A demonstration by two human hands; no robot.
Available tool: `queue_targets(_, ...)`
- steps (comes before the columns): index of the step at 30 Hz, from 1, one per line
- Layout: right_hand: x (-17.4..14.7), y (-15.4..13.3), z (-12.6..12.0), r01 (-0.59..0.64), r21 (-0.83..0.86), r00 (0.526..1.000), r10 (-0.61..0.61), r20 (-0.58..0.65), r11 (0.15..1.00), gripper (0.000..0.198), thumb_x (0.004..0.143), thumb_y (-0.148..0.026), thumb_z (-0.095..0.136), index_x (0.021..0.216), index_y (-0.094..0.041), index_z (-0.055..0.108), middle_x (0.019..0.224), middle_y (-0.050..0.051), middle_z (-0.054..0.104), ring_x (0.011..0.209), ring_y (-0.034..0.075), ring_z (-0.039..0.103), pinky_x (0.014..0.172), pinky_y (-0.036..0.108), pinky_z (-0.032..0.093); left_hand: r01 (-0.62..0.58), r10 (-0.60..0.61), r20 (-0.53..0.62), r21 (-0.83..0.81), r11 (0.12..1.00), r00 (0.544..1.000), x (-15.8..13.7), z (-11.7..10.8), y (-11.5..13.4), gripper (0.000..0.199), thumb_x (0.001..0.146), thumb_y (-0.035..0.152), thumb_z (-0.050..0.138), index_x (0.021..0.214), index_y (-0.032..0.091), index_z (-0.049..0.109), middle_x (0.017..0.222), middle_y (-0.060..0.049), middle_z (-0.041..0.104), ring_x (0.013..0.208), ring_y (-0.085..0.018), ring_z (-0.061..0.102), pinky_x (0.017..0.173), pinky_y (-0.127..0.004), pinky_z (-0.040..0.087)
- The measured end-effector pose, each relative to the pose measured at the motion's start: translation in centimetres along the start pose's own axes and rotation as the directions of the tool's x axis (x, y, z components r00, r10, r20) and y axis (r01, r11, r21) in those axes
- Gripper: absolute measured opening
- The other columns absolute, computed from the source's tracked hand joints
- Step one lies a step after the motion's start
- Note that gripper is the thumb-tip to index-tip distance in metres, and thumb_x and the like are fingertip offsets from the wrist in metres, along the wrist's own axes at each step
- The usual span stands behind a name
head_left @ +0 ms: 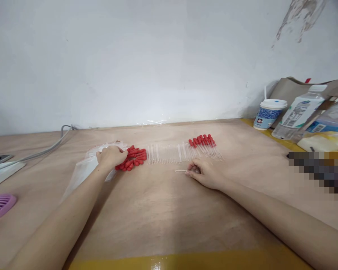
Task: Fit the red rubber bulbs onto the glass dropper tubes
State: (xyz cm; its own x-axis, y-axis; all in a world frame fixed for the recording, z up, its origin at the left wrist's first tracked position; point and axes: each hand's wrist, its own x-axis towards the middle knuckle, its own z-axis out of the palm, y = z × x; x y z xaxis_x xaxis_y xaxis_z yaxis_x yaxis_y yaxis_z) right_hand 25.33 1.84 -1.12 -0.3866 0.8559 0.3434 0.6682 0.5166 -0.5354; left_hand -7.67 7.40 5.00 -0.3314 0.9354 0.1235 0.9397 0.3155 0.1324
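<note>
At the left edge of a pile of red rubber dropper bulbs [135, 154] is my left hand [110, 156], its fingers bent down against them. The fingertips are hidden, so whether one bulb is in their grip cannot be seen. My right hand [201, 172] is closed in a pinch around a thin clear glass dropper tube [180, 171], whose end points left. Behind and between the hands lies a row of bare clear tubes [166, 153]. Droppers with red bulbs fitted [202, 140] lie side by side at the row's right end.
Clear plastic bags [81, 170] lie under and beside my left forearm. A grey cable [53, 146] and a purple slotted object [1, 206] are at left. A lidded cup [269, 114] with a straw and a plastic bottle [298, 110] stand back right. A white wall [157, 67] rises behind.
</note>
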Motion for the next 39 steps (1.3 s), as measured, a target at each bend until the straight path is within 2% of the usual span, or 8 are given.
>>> queue_targets(8,-0.1,0.0,0.1,0.036,-0.070,0.999,-0.036,0.004,0.997,0.011,0.080,-0.026,0.053,0.074,-0.018,0.056,0.073,0.002,0.058,0.069,0.014,0.051,0.060,0.025,0.037,-0.088,0.088,-0.206,0.012,0.996,0.975,-0.8,-0.5,0.6,0.028,0.074,0.039,0.046,0.081,0.017,0.062,0.089,-0.015,0.065,0.094,-0.036,0.054,0.084,-0.050,0.033)
queue_targets(12,-0.3,0.2,0.4,0.021,-0.134,0.998,-0.027,-0.049,0.991,0.014,0.083,-0.027,0.048,0.074,-0.018,0.052,0.074,0.003,0.059,0.070,0.016,0.051,0.063,0.028,0.037,-0.461,0.378,-0.384,-0.150,0.875,0.843,-3.7,-0.7,3.5,0.018,0.075,0.030,0.047,0.082,0.016,0.057,0.089,-0.009,0.064,0.087,-0.024,0.056,0.077,-0.035,0.041)
queue_targets(16,-0.5,0.7,0.4,-0.022,-0.069,0.989,0.012,-0.151,0.997,0.013,0.086,-0.026,0.041,0.077,-0.019,0.048,0.075,0.004,0.058,0.070,0.016,0.051,0.063,0.029,0.039,-0.742,0.672,-0.317,-0.328,0.585,0.669,-8.3,1.3,6.9,0.009,0.076,0.023,0.047,0.075,0.017,0.054,0.074,-0.003,0.060,0.068,-0.016,0.054,0.065,-0.028,0.042)
queue_targets(19,-0.7,1.0,0.1,-0.038,-0.003,0.983,0.037,-0.179,0.999,0.012,0.086,-0.025,0.039,0.079,-0.019,0.046,0.072,0.003,0.056,0.066,0.016,0.052,0.059,0.027,0.039,-0.765,0.757,-0.227,-0.412,0.495,0.612,-10.7,3.4,8.0,0.004,0.073,0.017,0.050,0.074,0.016,0.054,0.068,-0.002,0.056,0.060,-0.013,0.051,0.057,-0.026,0.041)
queue_targets(24,-0.9,0.8,-0.3,0.049,-0.006,0.982,-0.049,-0.181,0.999,0.013,0.086,-0.023,0.040,0.086,-0.018,0.052,0.078,0.004,0.060,0.073,0.016,0.055,0.066,0.029,0.041,-0.749,0.776,-0.205,-0.491,0.445,0.596,-11.4,4.7,8.1,0.024,0.075,0.017,0.053,0.097,0.017,0.060,0.081,-0.004,0.056,0.066,-0.014,0.052,0.063,-0.027,0.044)
queue_targets(27,-1.1,0.4,-0.4,0.130,-0.045,0.977,-0.136,-0.167,0.990,0.018,0.088,-0.023,0.038,0.086,-0.018,0.055,0.082,0.005,0.060,0.078,0.017,0.054,0.070,0.029,0.041,-0.748,0.784,-0.208,-0.512,0.422,0.585,-11.3,4.6,8.3,0.018,0.080,0.023,0.052,0.091,0.020,0.066,0.087,-0.005,0.057,0.075,-0.015,0.054,0.068,-0.028,0.045)
queue_targets(34,-1.8,-0.6,-0.6,0.177,-0.051,0.974,-0.183,-0.135,0.983,0.018,0.089,-0.023,0.038,0.086,-0.019,0.055,0.078,0.004,0.060,0.074,0.016,0.053,0.072,0.032,0.038,-0.604,0.689,-0.228,-0.707,0.368,0.688,-11.0,4.9,8.6,0.020,0.085,0.029,0.048,0.094,0.018,0.062,0.087,-0.005,0.064,0.077,-0.016,0.058,0.070,-0.029,0.047)
queue_targets(39,-1.8,-0.7,-0.6,0.198,0.001,0.971,-0.196,-0.135,0.980,0.018,0.089,-0.024,0.038,0.088,-0.019,0.056,0.078,0.003,0.060,0.072,0.015,0.052,0.068,0.029,0.039,-0.502,0.697,-0.163,-0.805,0.316,0.699,-11.0,5.3,8.6,0.022,0.086,0.031,0.047,0.096,0.016,0.058,0.077,-0.004,0.063,0.069,-0.014,0.058,0.064,-0.026,0.048)
